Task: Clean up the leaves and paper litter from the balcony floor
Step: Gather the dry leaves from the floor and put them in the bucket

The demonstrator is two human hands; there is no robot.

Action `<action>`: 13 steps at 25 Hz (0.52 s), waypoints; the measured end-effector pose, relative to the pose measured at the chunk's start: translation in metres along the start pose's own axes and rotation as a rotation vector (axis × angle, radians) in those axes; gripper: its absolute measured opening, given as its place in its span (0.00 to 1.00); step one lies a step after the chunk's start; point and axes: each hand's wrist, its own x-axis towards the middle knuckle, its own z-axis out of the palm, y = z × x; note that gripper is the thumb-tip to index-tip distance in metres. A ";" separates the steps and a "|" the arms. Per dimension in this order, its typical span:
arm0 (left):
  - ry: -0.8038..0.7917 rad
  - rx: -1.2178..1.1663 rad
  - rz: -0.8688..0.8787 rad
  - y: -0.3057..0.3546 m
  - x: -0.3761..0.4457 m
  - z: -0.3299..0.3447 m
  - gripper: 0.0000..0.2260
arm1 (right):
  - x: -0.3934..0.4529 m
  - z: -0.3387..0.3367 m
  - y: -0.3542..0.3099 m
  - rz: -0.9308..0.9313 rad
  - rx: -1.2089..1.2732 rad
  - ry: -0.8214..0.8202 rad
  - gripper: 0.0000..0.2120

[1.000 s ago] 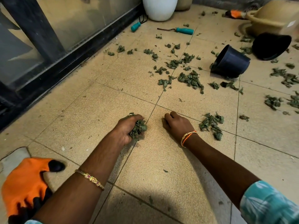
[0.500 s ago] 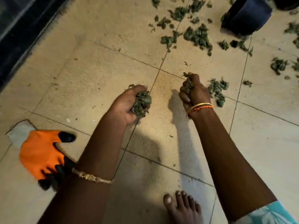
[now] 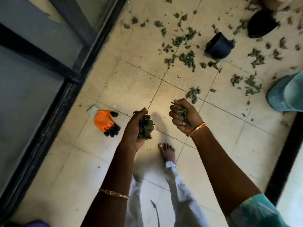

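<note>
My left hand grips a clump of dry green leaves, held up above the tiled balcony floor. My right hand grips a second, smaller clump of leaves at the same height. Many loose leaves still lie scattered over the far tiles, with a small pile of leaves just beyond my right hand. A white scrap of paper lies on the floor at the left, partly under a glove.
An orange and black glove lies on the floor left of my hands. Two black pots, one tipped over and one further back, sit among the leaves. A blue bin stands at the right edge. A dark-framed glass door runs along the left. My bare foot stands below my hands.
I have risen from the floor, so the view is higher. Both hands lifted up with their leaves; the right hand picked up its clump during this second.
</note>
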 end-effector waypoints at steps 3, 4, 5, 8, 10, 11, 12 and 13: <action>0.013 -0.110 0.094 0.011 -0.089 0.023 0.12 | -0.066 0.054 -0.010 0.059 -0.080 -0.062 0.17; 0.011 -0.135 0.118 0.012 -0.116 0.028 0.11 | -0.086 0.071 -0.013 0.075 -0.121 -0.071 0.17; 0.014 -0.169 0.136 0.014 -0.142 0.032 0.11 | -0.104 0.087 -0.016 0.098 -0.175 -0.074 0.17; 0.008 -0.290 0.219 0.013 -0.214 0.028 0.08 | -0.147 0.132 -0.007 0.197 -0.343 -0.097 0.24; 0.025 -0.354 0.260 0.008 -0.253 0.015 0.08 | -0.167 0.161 0.007 0.267 -0.467 -0.075 0.23; 0.024 -0.393 0.272 0.004 -0.270 0.005 0.09 | -0.176 0.176 0.018 0.295 -0.525 -0.071 0.20; 0.028 -0.440 0.288 -0.004 -0.289 -0.009 0.10 | -0.186 0.192 0.034 0.314 -0.592 -0.090 0.15; 0.034 -0.487 0.303 -0.013 -0.305 -0.022 0.11 | -0.195 0.206 0.049 0.311 -0.662 -0.121 0.12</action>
